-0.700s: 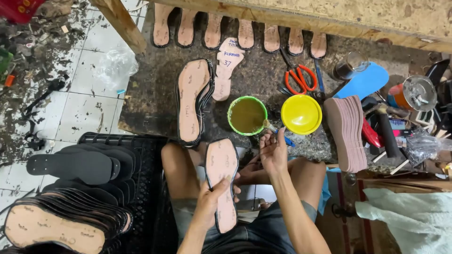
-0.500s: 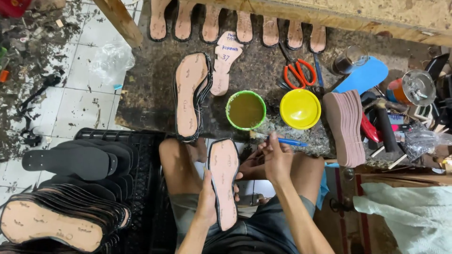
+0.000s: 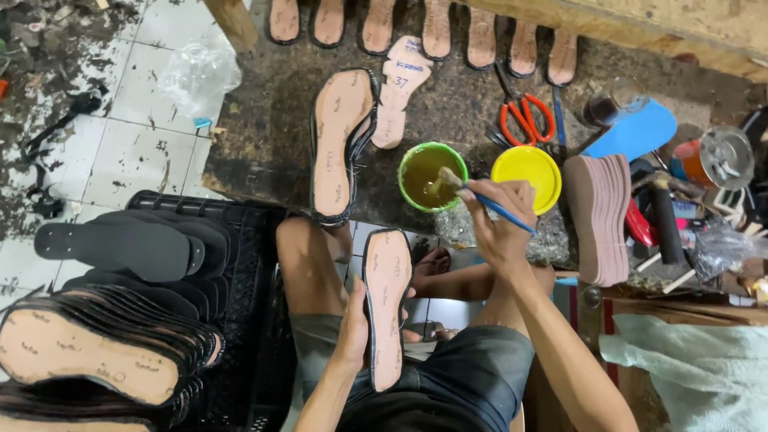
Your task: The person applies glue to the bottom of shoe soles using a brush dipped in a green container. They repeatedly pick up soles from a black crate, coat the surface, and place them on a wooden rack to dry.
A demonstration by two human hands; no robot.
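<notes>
Nearest, our left hand (image 3: 352, 324) grips the sandal sole (image 3: 387, 308) by its edge over our lap, tan face up for coating. Further out, our right hand (image 3: 498, 218) pinches the blue-handled brush (image 3: 480, 198), bristles dipped into the green glue pot (image 3: 432, 177). Beyond it coated soles (image 3: 336, 144) lie flat to dry.

Brush (image 3: 480, 198) bristles blurred; sole stack (image 3: 88, 360) cut by frame edge; cup (image 3: 432, 176) contents perhaps glue.

Seven soles (image 3: 436, 28) along top edge; two round tubs, green (image 3: 432, 176) and yellow (image 3: 526, 168); one pair of scissors (image 3: 524, 116).
</notes>
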